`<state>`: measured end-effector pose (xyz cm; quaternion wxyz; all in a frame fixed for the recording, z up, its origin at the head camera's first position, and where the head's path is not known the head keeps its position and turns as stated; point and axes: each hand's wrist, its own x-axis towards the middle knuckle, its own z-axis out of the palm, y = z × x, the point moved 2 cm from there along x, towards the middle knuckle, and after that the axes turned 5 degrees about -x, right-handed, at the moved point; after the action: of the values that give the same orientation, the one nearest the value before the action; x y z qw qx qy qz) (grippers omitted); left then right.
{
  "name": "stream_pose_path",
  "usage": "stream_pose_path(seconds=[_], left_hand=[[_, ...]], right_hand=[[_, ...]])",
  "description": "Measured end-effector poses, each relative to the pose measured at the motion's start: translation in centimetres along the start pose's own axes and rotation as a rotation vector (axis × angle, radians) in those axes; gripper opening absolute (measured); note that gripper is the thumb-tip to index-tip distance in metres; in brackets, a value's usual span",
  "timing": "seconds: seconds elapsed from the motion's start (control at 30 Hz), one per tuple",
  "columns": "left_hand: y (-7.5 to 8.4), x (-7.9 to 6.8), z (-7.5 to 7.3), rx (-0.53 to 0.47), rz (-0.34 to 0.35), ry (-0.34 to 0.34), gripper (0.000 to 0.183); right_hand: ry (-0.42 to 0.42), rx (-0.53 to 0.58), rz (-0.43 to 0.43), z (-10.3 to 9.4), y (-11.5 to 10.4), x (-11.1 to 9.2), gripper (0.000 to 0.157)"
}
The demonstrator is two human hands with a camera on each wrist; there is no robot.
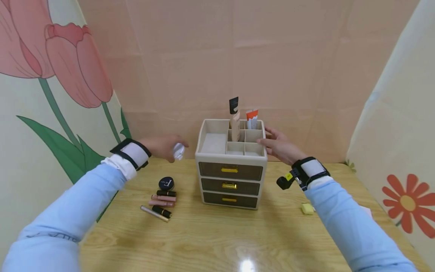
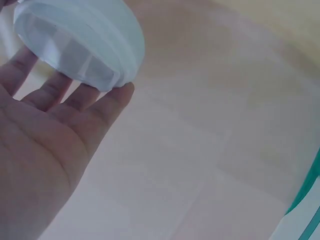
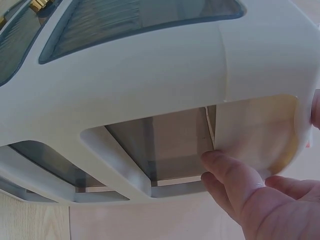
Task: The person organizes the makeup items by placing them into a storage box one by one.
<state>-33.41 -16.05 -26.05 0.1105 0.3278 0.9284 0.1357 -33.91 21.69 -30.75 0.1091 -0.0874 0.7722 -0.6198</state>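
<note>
Tabletop (image 1: pixel 217 238): three-drawer organiser (image 1: pixel 231 162) stands upright near the back edge, pink wall sheet (image 1: pixel 176 68) behind it. Cosmetics cluster sits left of it, well apart, nearer the viewer than the left hand: round black compact (image 1: pixel 166 183) farthest back, then black tube (image 1: pixel 166 193), two pink tubes (image 1: pixel 162 201), black stubby tube (image 1: pixel 161 211) and slim silver-gold pen (image 1: pixel 154 214), all lying flat. Right side: yellow block (image 1: pixel 307 209) just beside the right forearm (image 1: pixel 353 230); that sleeve partly hides a white item (image 1: pixel 366 210), can't ID it.

Containers: organiser top has one wide bay on the left, small cells on the right. Beige tube (image 1: pixel 235 126), black top end, stands tall in a left-column cell, blocking sight of what's behind it. Orange-white tube (image 1: pixel 252 119) in the back right cell. Drawers closed, gold handles.

Left grip (image 1: pixel 163 147): fingers and thumb closed around pale round piece (image 1: pixel 178 151), raised left of organiser, not touching it. Recessed face visible in wrist view; jar or lid, can't tell. Right grip (image 1: pixel 283 148): thumb over organiser's right rim, fingers against outer side, holding that wall.
</note>
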Motion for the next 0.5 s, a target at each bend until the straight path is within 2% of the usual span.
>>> stream_pose_path(seconds=[0.1,0.3,0.37,0.5], left_hand=[[1.3,0.1,-1.7,-0.004,0.002,0.003,0.066],[4.7,1.4,-4.4,0.047,0.122,0.017,0.065],[5.9,2.0,-4.9,0.071,0.161,0.012,0.064],[7.8,3.7,-5.2,0.098,0.175,-0.013,0.064]], right_hand=[[0.001,0.000,-0.005,-0.2,0.1,-0.1,0.077],[0.009,0.007,-0.015,-0.5,0.2,-0.4,0.076],[0.006,0.012,-0.019,-0.6,0.3,-0.5,0.076],[0.000,0.028,-0.023,-0.5,0.3,-0.6,0.076]])
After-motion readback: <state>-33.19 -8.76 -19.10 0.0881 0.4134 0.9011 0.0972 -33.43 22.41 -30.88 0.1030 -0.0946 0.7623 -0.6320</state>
